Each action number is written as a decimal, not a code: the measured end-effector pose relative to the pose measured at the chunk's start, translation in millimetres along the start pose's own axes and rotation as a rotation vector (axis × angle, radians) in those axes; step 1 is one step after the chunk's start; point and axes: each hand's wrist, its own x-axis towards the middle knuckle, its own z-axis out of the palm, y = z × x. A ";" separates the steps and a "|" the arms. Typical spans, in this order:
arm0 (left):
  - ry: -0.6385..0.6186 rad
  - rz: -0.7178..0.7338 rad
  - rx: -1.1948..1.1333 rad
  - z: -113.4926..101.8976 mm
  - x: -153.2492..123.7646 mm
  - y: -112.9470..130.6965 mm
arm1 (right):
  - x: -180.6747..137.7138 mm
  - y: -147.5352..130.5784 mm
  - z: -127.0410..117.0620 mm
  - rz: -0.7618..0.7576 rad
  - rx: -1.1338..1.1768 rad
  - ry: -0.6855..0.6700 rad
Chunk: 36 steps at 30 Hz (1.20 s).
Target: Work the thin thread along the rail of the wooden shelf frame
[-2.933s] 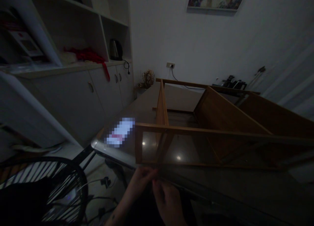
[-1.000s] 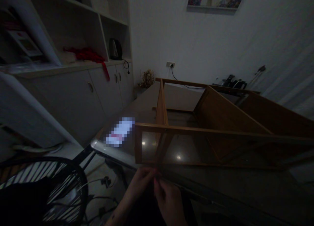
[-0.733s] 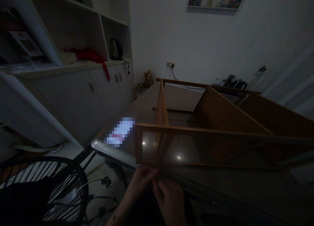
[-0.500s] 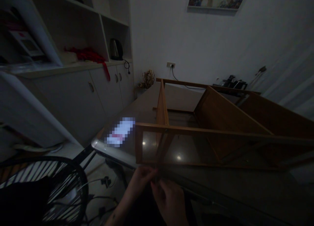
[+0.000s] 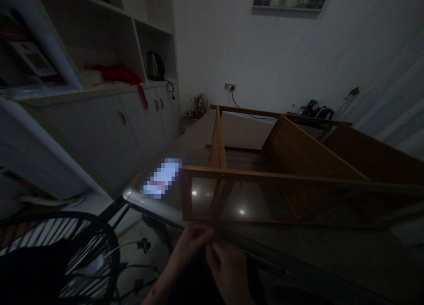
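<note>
Two bare hands meet at the fingertips by the table's near edge: the left hand (image 5: 195, 239) and right hand (image 5: 228, 265) are curled inward, pinching; whether anything small sits between them, I cannot tell. Just beyond, the open, brown wooden shelf frame (image 5: 298, 150) rests on the glossy grey table (image 5: 195, 139). Its cross panels stand between long rails, so it looks largely joined; joints left unfastened cannot be made out. The bright rectangular screen (image 5: 162, 178) and red-and-white printed box (image 5: 29, 53) show no readable writing.
</note>
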 end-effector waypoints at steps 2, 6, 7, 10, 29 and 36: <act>0.013 0.024 0.018 0.8 0.1 0.5 | -0.7 -0.1 -0.5 -0.015 -0.032 0.007; -0.028 0.051 0.012 0.5 -0.3 4.7 | -1.6 -0.6 -7.3 -0.006 0.007 -0.020; -0.044 0.050 0.006 0.1 -0.6 5.6 | -1.7 -0.6 -9.2 0.009 0.025 -0.036; -0.062 0.039 -0.010 -1.3 -1.7 6.7 | -1.6 -0.6 -13.2 0.053 0.040 -0.067; 0.000 -0.009 0.037 -0.2 -4.7 0.0 | -1.0 1.4 -6.2 0.035 0.060 -0.027; -0.031 0.001 0.058 -0.4 -5.1 4.8 | 0.2 1.1 -7.1 0.007 0.074 0.007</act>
